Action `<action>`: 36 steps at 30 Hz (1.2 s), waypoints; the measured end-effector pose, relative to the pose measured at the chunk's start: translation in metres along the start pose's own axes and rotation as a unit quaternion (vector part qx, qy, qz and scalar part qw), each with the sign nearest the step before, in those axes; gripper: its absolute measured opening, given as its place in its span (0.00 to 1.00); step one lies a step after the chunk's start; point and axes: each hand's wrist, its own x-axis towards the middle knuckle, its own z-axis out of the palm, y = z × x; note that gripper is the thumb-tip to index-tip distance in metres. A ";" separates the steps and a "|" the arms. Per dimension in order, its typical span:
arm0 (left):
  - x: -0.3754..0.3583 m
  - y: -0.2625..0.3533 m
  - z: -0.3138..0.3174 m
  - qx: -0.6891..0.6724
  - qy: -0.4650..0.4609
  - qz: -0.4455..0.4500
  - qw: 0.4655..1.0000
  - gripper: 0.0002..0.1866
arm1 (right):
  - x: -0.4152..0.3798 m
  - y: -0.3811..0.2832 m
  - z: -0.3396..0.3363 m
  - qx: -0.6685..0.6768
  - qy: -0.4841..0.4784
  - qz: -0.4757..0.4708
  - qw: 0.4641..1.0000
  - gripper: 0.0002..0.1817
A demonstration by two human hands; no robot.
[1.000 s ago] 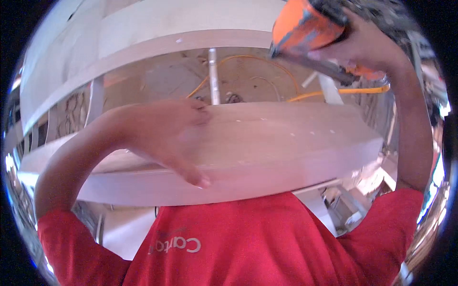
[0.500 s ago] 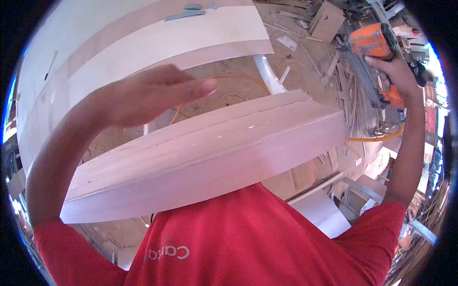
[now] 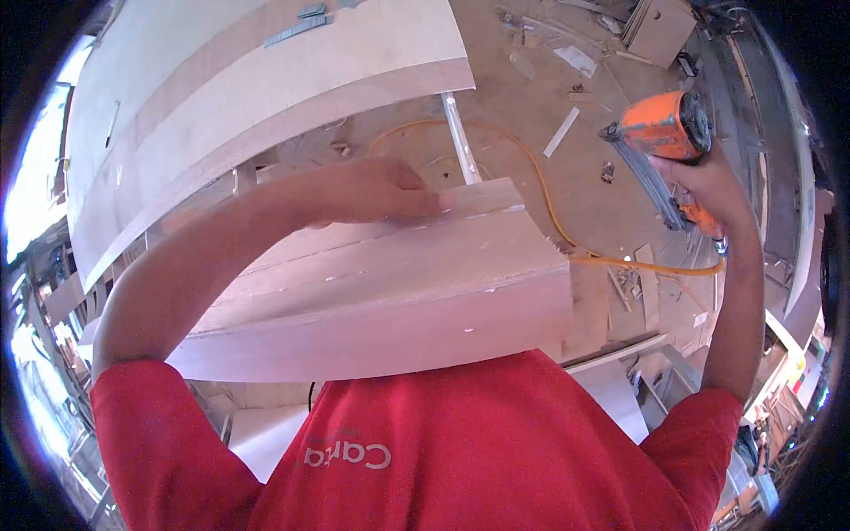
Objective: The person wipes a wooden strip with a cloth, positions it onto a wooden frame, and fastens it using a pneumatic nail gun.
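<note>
A pale wooden box-like piece [image 3: 390, 274], with seams and whitish streaks along its top, lies across in front of my red shirt. My left hand [image 3: 381, 190] is closed at its far edge, thumb on the top face near the right end and the other fingers curled, partly hidden. Out to the right, my right hand [image 3: 708, 186] is wrapped round the grip of an orange nail gun [image 3: 660, 126]. The gun's grey magazine [image 3: 648, 181] slants down beside the hand. It is held apart from the wood, its nose pointing left.
A yellow air hose [image 3: 540, 181] loops over the dusty floor. Ahead on the left stands a large pale panel [image 3: 354, 66] with grey nail strips [image 3: 298, 31] on it. Wood scraps [image 3: 561, 132] litter the floor; a white cabinet-like frame [image 3: 660, 380] is at lower right.
My left hand has come down and right, from hovering above the wood to closing at its far edge. The nail gun has moved left and slightly down in view. The view has shifted.
</note>
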 end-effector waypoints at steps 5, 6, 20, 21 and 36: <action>0.007 0.001 0.000 -0.129 -0.083 -0.142 0.978 0.28 | -0.002 -0.010 0.003 0.015 -0.004 0.048 0.999 0.35; 0.009 0.000 -0.001 -0.129 -0.087 -0.145 0.977 0.28 | -0.002 -0.010 0.004 0.008 -0.008 0.065 0.998 0.35; -0.001 0.005 0.011 0.019 0.119 0.010 0.993 0.18 | 0.010 -0.019 0.010 0.029 -0.011 -0.033 0.999 0.34; 0.000 0.006 0.009 0.017 0.118 0.009 0.993 0.18 | 0.013 -0.023 0.010 0.028 -0.014 -0.032 0.999 0.34; -0.035 0.042 -0.008 0.098 -0.045 0.030 0.994 0.68 | 0.061 -0.116 0.025 0.054 -0.285 0.017 0.957 0.28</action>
